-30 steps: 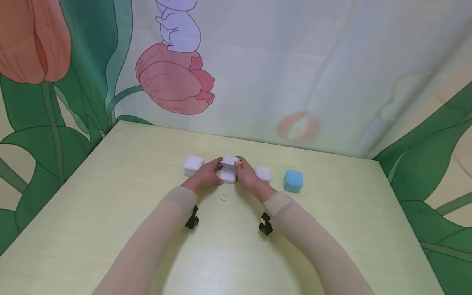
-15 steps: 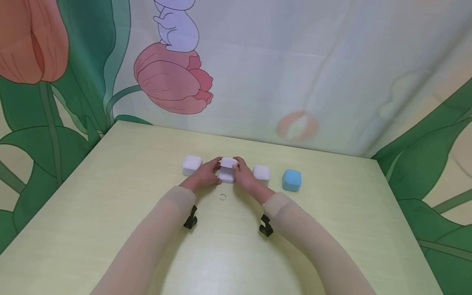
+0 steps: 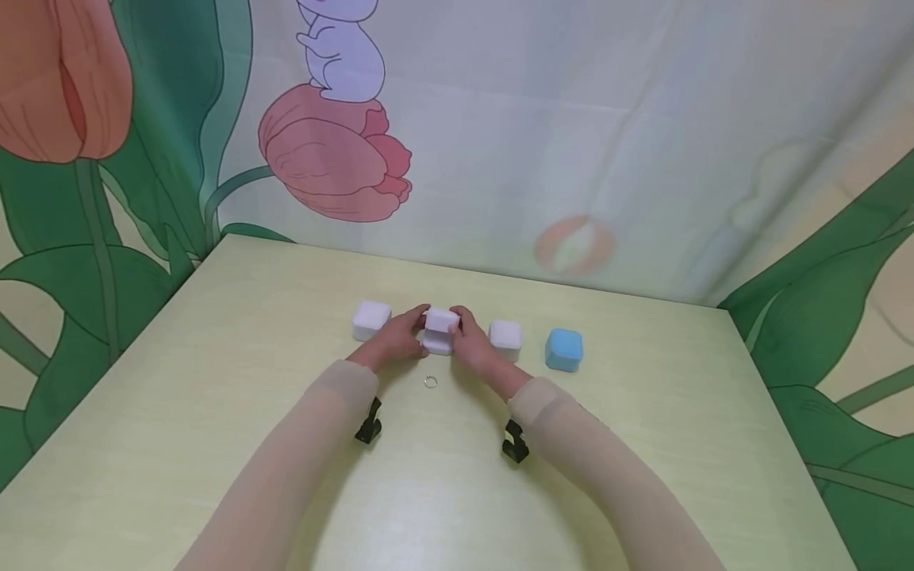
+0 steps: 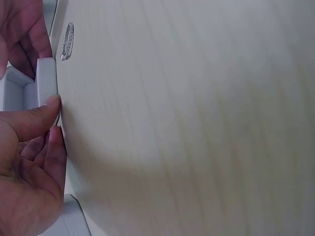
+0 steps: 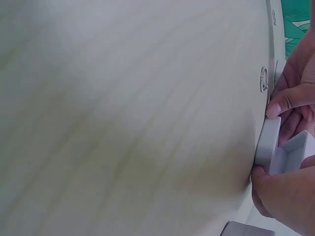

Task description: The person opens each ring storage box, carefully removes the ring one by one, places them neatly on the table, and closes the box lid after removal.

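Both hands are at a small white ring box [image 3: 442,319], whose hinged lid stands partly raised over its base [image 3: 437,345]. My left hand [image 3: 400,336] grips the box from the left side. In the left wrist view the thumb [image 4: 37,120] presses against the box's front wall [image 4: 47,81]. From the right, my right hand [image 3: 474,344] holds the box, with its thumb at the lid's edge in the head view. A thin ring [image 3: 431,381] with small stones lies on the table just in front of the box.
Another white box [image 3: 372,319] stands left of the left hand. Right of the right hand are a third white box [image 3: 505,338] and a blue one [image 3: 564,350]. A printed curtain [image 3: 471,159] hangs behind the pale wood-grain table [image 3: 443,484].
The ring box's lid has tipped downward, and less of the inside shows in the head view. Both hands keep their places on the box; the ring stays put.
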### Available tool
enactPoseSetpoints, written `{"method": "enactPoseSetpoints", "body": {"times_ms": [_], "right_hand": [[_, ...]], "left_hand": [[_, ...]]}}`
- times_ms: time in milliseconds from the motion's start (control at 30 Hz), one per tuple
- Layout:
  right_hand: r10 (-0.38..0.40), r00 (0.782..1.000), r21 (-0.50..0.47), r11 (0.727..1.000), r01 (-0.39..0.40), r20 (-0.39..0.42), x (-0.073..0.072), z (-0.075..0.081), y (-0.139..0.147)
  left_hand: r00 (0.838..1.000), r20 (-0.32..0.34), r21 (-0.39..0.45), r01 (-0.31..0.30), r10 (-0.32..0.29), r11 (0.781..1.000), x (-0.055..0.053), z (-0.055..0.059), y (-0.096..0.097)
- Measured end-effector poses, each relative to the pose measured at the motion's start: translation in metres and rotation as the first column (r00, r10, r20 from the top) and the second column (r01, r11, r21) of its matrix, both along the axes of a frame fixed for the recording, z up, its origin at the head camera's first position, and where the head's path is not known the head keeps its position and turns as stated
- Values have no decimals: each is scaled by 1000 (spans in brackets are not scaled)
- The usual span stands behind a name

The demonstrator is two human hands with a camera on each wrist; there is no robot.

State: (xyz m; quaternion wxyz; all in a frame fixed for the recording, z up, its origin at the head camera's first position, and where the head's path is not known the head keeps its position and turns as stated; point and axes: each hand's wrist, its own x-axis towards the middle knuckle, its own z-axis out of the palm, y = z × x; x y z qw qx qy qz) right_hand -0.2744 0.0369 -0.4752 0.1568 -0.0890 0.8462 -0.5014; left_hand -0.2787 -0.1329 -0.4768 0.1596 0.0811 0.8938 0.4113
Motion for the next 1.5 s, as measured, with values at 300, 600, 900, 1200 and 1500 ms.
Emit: {"method": "enactPoseSetpoints", "body": {"times_ms": [300, 600, 900, 1200, 1500], "right_hand": [[2, 1000, -25, 1000, -1, 13, 4, -7, 2], [14, 999, -55, 998, -12, 30, 7, -1, 4], [32, 999, -101, 994, -29, 24, 6, -4, 5], [23, 1000, -107, 994, -21, 11, 6, -7, 7], [-5, 1000, -103, 995, 2, -24, 7, -11, 4]], "left_hand": [[1000, 14, -7, 1, -1, 1000, 5, -1, 2], [1000, 17, -8, -8, 8, 1000, 2, 2, 2], [1000, 23, 11, -13, 13, 1000, 3, 4, 2], [1000, 9, -1, -4, 4, 1000, 0, 4, 4], [1000, 9, -1, -5, 5, 1000, -1, 5, 4]]}}
